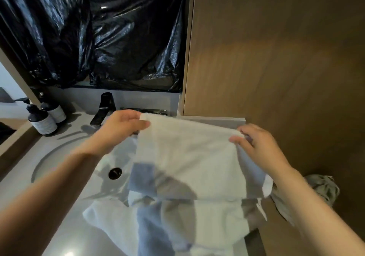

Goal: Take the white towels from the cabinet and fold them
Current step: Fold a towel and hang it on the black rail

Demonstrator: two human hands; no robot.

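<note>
Head view: The left hand (126, 123) is pinching the upper left corner of a white towel (189, 153), with the thumb lying on the near face and the fingers curling behind the cloth. The right hand (258, 147) is gripping the upper right corner in the same way, thumb in front and fingers bending over the top edge. The towel is hanging stretched between the two hands, above the right part of the counter (65, 226) and just in front of the wooden cabinet (276, 58). More white cloth (110, 220) is lying bunched on the counter beneath it; whether this is a separate towel cannot be told. The round sink (59, 157) is sitting to the left, with a dark drain (115, 173) in it and a black faucet (103, 109) behind. Two dark bottles (42, 122) are standing at the far left corner. A black plastic sheet (98, 34) is covering the wall above. A grey cloth (324, 188) is lying low at the right.
</note>
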